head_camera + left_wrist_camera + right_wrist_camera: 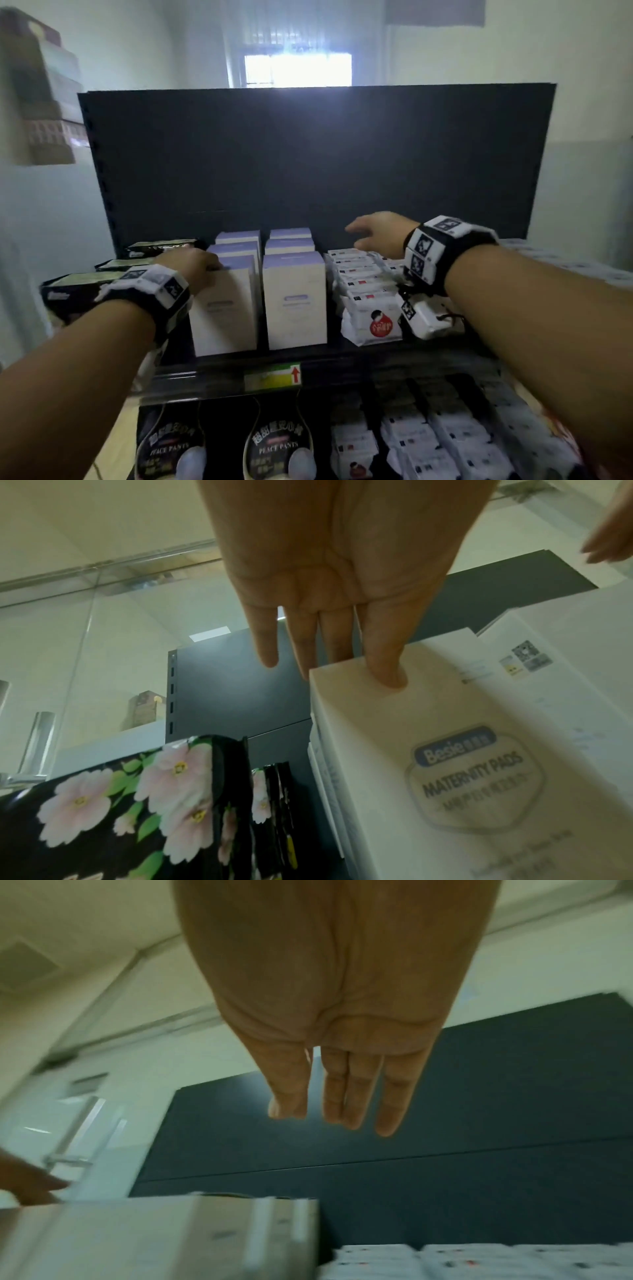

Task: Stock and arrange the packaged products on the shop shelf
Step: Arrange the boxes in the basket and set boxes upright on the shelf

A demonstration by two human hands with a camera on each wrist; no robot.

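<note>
Two rows of white boxes with purple tops stand on the upper shelf (342, 363). My left hand (202, 267) rests on the top edge of the front left box (222, 308). In the left wrist view its fingers (383, 658) are straight: one fingertip presses the "Maternity Pads" box (445, 777) and the others reach over its top. The right-hand row's front box (294, 301) stands beside it. My right hand (370, 233) hovers open above the row of white packets (366, 291), holding nothing; its fingers (356, 1096) hang straight before the dark back panel.
Black floral packs (78, 291) stand left of the boxes and show close in the left wrist view (120, 804). The dark back panel (308, 154) closes the shelf behind. On the lower shelf are black "Peace Pants" packs (277, 442) and more white packets (445, 445).
</note>
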